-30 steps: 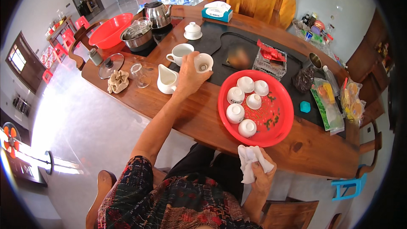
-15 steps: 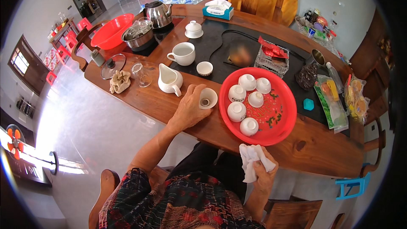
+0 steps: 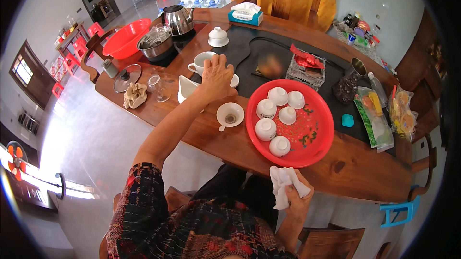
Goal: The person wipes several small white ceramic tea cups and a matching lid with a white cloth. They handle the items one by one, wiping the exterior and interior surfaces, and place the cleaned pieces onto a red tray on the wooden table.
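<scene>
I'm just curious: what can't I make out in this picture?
All in the head view:
Small white cup: mostly hidden by the left hand's grip; whether they touch, I can't tell.
White pitcher: partly covered by the left forearm.
Thing on the black panel: too blurred to name.
Upside-down cups: insides hidden by their own walls.
Wooden piece: cut off by the lower edge.

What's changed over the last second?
The left hand brought the wide white cup toward the person, let go of it on the table left of the red tray, then moved away to the small white cup; its grip there is hidden. Unchanged: right hand holding the cloth, tray and its six cups.
</scene>
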Tool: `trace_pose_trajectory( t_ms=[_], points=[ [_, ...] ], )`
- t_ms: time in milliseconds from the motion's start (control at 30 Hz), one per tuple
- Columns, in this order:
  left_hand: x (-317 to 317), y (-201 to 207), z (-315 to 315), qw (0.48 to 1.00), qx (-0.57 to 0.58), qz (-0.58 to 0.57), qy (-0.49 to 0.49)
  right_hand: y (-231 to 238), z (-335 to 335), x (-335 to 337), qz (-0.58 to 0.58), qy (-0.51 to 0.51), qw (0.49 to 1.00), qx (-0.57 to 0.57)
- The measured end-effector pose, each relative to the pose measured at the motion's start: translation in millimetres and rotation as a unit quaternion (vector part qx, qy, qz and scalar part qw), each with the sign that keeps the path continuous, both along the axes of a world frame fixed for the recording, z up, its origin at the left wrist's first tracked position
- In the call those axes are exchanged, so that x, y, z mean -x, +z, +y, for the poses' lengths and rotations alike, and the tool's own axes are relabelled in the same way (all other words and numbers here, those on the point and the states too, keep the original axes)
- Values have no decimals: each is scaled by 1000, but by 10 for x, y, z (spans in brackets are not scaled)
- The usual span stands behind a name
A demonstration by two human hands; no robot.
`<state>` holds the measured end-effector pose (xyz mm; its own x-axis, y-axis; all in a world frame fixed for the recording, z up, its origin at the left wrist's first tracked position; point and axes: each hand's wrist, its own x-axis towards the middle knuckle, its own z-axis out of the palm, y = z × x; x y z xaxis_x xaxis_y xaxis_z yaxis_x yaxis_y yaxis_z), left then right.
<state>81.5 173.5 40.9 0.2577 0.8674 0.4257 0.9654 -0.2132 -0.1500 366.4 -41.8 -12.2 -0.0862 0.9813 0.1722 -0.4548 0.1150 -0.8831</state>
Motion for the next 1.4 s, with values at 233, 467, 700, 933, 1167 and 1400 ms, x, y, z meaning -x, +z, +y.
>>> trace_pose_trajectory(
  t_ms=[233,467,700,933,1167,1400],
  points=[
    [8,-162,154,999,21,33,5,-3,-7,-36,4,-33,999,-5],
    [50,-54,46,979,55,-188,-48,-21,-18,-18,-5,-14,1000,5],
    [391,114,-384,867,47,-467,-165,-112,-21,-24,-42,-9,999,12],
    [707,183,-717,855,51,-493,-152,-88,5,105,-44,-8,999,0],
    [933,426,-829,949,-139,-250,-132,-58,8,198,-49,8,998,24],
    [1029,355,-817,982,-92,-93,-138,-58,2,226,-47,33,998,25]
  ],
)
